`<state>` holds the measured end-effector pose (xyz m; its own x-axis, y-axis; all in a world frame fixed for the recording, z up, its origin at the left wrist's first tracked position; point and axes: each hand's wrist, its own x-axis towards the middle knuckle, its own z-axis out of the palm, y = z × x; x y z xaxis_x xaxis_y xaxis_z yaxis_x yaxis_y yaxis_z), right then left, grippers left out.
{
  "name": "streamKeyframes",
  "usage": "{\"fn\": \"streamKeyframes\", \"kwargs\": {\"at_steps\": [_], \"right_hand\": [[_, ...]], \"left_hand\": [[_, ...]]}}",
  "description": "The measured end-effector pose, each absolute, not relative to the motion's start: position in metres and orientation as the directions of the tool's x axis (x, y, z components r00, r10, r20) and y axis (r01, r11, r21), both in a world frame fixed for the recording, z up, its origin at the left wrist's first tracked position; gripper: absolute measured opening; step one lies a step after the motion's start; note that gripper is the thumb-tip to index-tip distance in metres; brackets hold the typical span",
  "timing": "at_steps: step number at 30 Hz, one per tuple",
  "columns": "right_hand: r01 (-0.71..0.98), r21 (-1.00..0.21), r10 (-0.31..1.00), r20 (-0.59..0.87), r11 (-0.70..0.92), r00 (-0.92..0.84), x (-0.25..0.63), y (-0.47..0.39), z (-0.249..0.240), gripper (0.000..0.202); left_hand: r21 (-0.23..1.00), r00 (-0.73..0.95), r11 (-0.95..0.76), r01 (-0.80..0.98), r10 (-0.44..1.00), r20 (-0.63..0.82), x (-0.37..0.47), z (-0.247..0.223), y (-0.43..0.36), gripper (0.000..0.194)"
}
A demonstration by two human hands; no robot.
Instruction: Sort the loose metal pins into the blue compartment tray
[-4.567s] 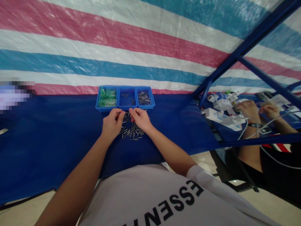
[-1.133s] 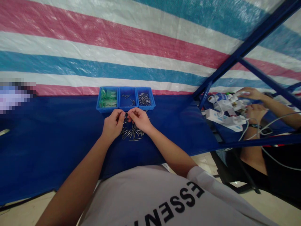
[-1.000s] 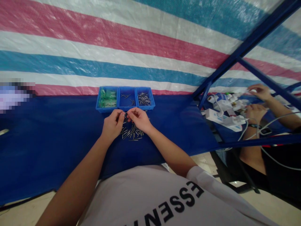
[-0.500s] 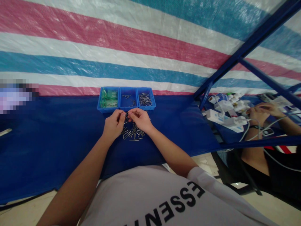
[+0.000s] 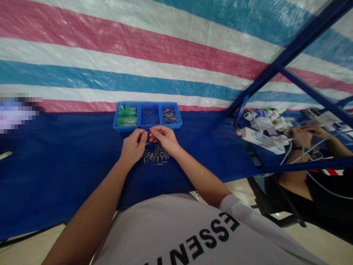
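Note:
My left hand [image 5: 134, 146] is closed in a pinch just in front of the blue bins. Close beside it, my right hand [image 5: 164, 140] also pinches, its fingertips almost meeting those of the left. Between the fingertips shows part of a small, dark, thin metal pin [image 5: 149, 132]; the fingers cover most of it. Below the hands, a loose pile of similar thin metal pins [image 5: 156, 154] lies on the blue table [image 5: 82, 158], partly hidden by my right hand.
A blue three-part bin [image 5: 127, 129] stands behind my hands, holding green packets [image 5: 128, 115], a few pins and many pins [image 5: 169, 116]. To the right are a blue metal frame [image 5: 259, 82], a white power strip [image 5: 248, 135], cables and a co-worker's hands [image 5: 302, 136].
My hands stay together over the pile, with only a slight shift of the right fingers. The co-worker's hands have moved a little.

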<state>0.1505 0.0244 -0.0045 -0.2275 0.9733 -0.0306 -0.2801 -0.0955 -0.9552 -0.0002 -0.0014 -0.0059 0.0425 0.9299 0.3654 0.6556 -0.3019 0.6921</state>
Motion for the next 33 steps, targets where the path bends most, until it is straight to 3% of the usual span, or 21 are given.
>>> {"fn": "streamKeyframes", "kwargs": {"at_steps": [7,16,21,26,33], "right_hand": [[-0.411,-0.889,0.962,-0.102,-0.202,-0.252,0.151,0.025,0.001,0.029],[-0.412,-0.88,0.967,-0.169,-0.235,-0.191,0.154,0.028,0.002,0.025],[-0.519,-0.805,0.956,-0.206,-0.288,-0.21,0.155,0.028,0.007,0.021],[-0.613,-0.763,0.972,-0.231,-0.205,-0.038,0.159,0.031,0.008,0.012],[-0.597,-0.795,0.947,-0.265,-0.107,0.183,0.162,0.037,0.002,0.013]], "left_hand": [[0.678,0.062,-0.294,0.674,0.937,0.345,0.0,-0.006,-0.001,0.033],[0.673,0.059,-0.281,0.685,0.941,0.333,0.0,-0.006,-0.001,0.034],[0.684,0.054,-0.276,0.675,0.943,0.328,0.001,-0.006,-0.001,0.033],[0.685,0.061,-0.276,0.674,0.945,0.321,0.001,-0.004,-0.002,0.033],[0.69,0.058,-0.269,0.672,0.948,0.313,0.001,-0.006,-0.002,0.035]]}}
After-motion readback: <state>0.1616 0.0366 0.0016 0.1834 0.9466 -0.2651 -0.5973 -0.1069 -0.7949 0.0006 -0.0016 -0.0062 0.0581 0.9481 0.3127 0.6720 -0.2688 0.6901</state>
